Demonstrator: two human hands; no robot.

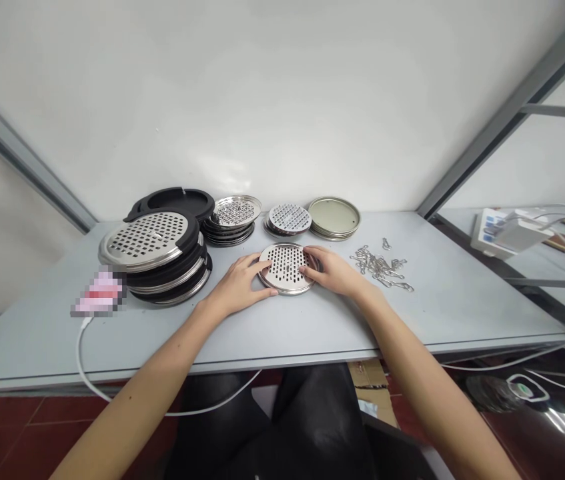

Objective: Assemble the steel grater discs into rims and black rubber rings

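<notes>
A round perforated metal plate (286, 264) with a shiny rim lies on the table in front of me. My left hand (243, 283) grips its left edge, the thumb along the near rim and the fingers around the far left side. From the right, my right hand (331, 268) holds the opposite edge, thumb on top of the holes and fingers curled over the rim. Just beyond sits a short stack of smaller perforated discs (290, 219). Small metal clips (379, 265) lie in a loose pile to the right of my right hand.
At left stands a tall stack of perforated lids with black rings (147, 240), before a black ring-shaped part (182, 200). Behind are stacked grater-like plates (236, 212) and greenish round trays (335, 217). A white cable (81, 360) hangs over the table's front edge.
</notes>
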